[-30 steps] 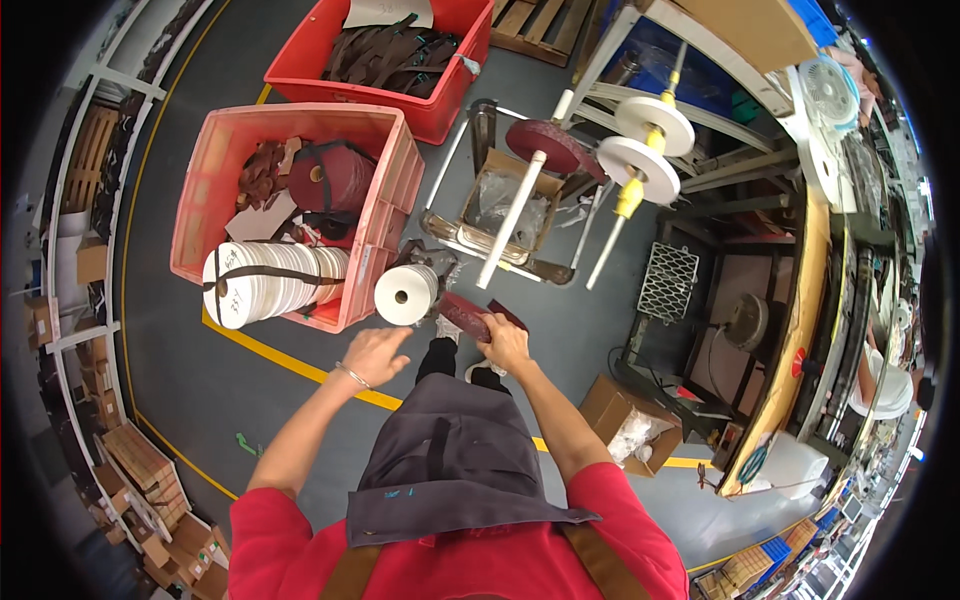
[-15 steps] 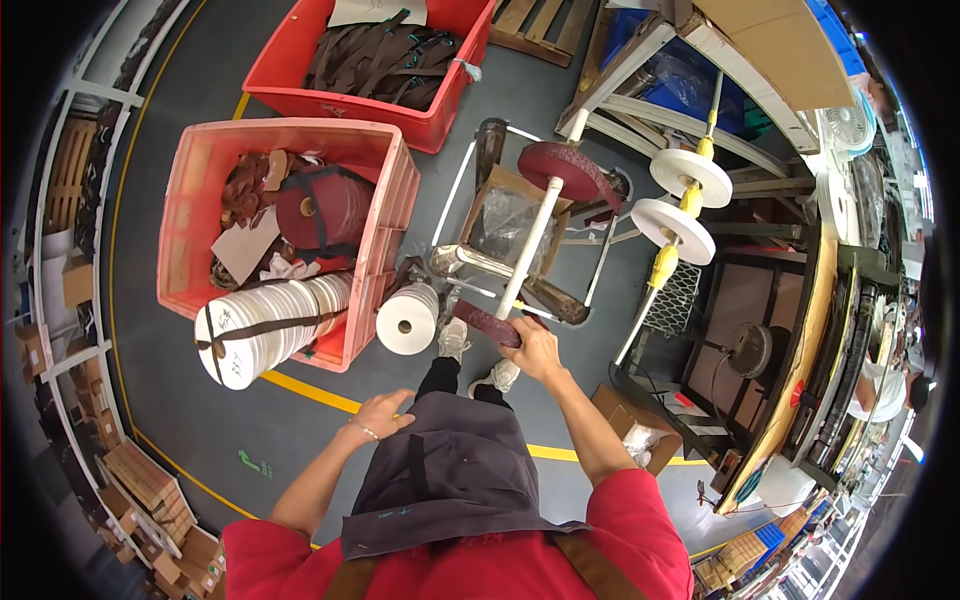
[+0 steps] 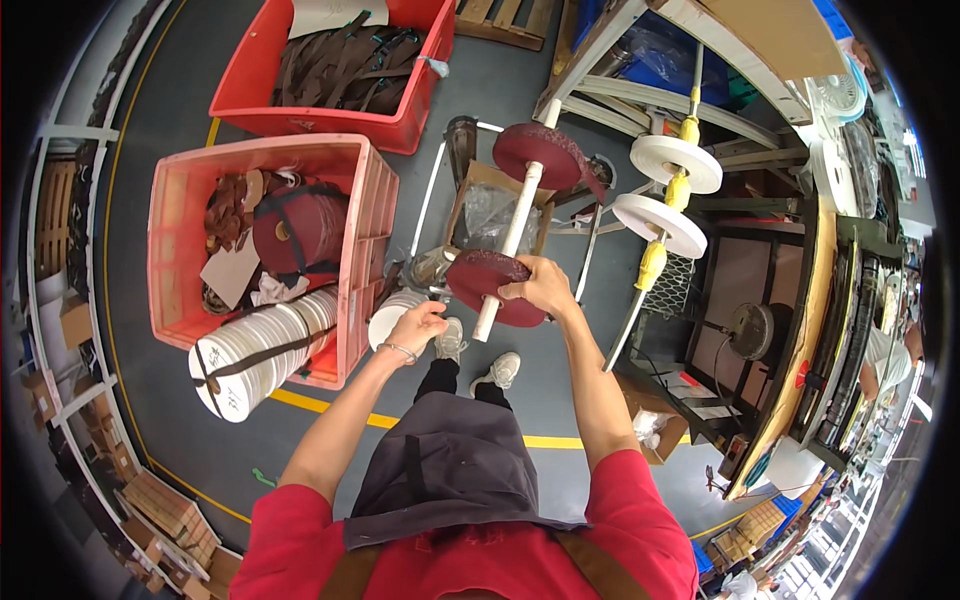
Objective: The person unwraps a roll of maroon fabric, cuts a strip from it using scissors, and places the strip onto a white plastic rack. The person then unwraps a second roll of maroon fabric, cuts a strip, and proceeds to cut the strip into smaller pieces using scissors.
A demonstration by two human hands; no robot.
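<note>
Right hand (image 3: 540,290) grips the dark-red flat disc (image 3: 492,287) on the white plastic rod (image 3: 512,232); left hand (image 3: 418,327), loosely curled, hovers beside it, seemingly mid-fitting; seating needs steady alignment.

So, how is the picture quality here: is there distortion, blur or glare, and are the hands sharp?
Head view: strong fisheye bending, so the yellow floor line and the shelf frames curve toward a black rim; lighting is even and soft, with only faint shadows on the floor; the right hand on the dark red roll and the left hand look sharp; the far right edge is brighter and smeared.
</note>
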